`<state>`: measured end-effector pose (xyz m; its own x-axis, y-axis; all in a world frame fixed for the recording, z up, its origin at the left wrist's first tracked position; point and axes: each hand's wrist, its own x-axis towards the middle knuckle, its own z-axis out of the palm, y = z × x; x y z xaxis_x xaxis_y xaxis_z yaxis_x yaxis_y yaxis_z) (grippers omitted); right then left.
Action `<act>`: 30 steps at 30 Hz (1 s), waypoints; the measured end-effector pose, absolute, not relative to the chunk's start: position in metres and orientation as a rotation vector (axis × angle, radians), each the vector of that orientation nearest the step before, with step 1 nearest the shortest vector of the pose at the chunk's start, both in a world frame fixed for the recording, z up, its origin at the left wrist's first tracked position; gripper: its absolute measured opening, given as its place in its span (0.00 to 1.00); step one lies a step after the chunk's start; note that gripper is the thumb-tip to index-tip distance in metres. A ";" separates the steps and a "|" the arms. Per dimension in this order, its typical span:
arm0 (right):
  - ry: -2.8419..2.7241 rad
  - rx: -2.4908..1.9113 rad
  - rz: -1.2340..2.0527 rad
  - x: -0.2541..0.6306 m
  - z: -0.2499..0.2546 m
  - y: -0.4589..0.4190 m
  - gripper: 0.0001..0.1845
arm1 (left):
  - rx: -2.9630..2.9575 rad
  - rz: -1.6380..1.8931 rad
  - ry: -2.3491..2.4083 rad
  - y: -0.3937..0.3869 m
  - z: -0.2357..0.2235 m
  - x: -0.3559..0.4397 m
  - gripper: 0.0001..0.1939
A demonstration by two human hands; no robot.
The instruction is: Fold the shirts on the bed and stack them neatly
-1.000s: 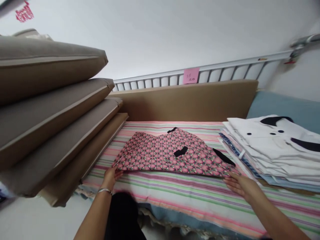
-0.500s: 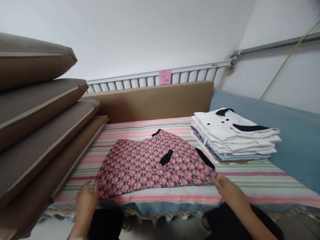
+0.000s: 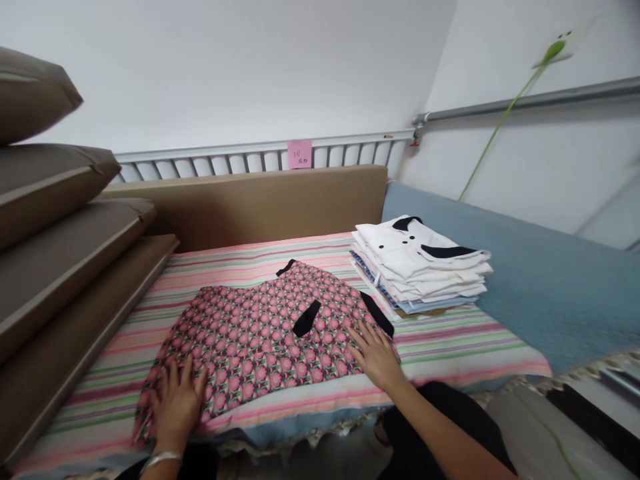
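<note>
A pink flower-patterned garment (image 3: 260,333) with black straps lies spread on a striped sheet (image 3: 445,340) at the near edge of a bed. My left hand (image 3: 176,402) rests flat on the garment's near left corner, fingers spread, a silver bracelet on the wrist. Flat and open too, my right hand (image 3: 374,355) presses on the garment's right side, close to a black strap (image 3: 377,313). Neither hand holds anything.
A stack of folded white and blue clothes (image 3: 417,267) sits just right of the garment. Brown cushions (image 3: 55,220) are piled at the left. A brown board (image 3: 245,203) and a white rail with a pink note (image 3: 299,154) stand behind. A blue blanket (image 3: 520,267) covers the right.
The view has swung right and pulled back. Both hands have moved from the garment's near edge onto the fabric and now lie flat on it.
</note>
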<state>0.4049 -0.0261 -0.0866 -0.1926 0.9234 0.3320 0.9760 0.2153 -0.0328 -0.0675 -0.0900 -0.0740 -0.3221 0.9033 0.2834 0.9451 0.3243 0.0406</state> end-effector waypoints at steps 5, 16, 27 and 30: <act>-2.236 -1.792 -0.327 0.407 -0.092 -0.023 0.27 | -1.595 -0.230 -2.384 -0.089 -0.077 -0.071 0.30; -2.242 -1.842 -0.219 0.404 -0.089 -0.023 0.28 | -1.543 -0.230 -2.603 -0.087 -0.049 -0.059 0.33; -2.228 -1.839 -0.135 0.401 -0.080 -0.025 0.28 | -1.888 -0.230 -2.340 -0.088 -0.070 0.017 0.28; -2.213 -1.841 -0.102 0.402 -0.078 -0.025 0.28 | -1.894 -0.237 -2.322 -0.086 -0.072 0.013 0.28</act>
